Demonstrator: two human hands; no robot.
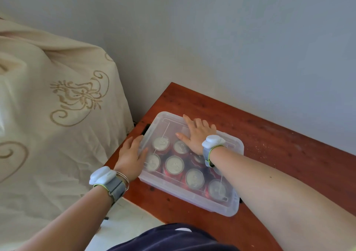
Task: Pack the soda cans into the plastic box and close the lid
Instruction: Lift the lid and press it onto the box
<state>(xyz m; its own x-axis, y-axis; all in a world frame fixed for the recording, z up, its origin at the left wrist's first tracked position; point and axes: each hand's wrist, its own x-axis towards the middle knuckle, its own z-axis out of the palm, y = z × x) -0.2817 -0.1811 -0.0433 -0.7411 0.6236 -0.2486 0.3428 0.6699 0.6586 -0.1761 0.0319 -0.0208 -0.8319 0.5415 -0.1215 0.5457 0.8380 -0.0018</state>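
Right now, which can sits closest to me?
The can in the near right corner of the clear box; every other can sits farther back.

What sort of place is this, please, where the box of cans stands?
Probably a bedroom in a home: a bed draped in cream embroidered cloth stands beside a wooden table, which is set against a plain painted wall.

White rounded pod [102,175] on a grey fabric strap [117,190] edged in lime green was worn behind the left hand [131,154], thin silver bangles [124,178] beside it, matching pod [212,142] and strap [207,155] behind the right hand [196,133], forearms were bare, dark navy garment [173,239] below.
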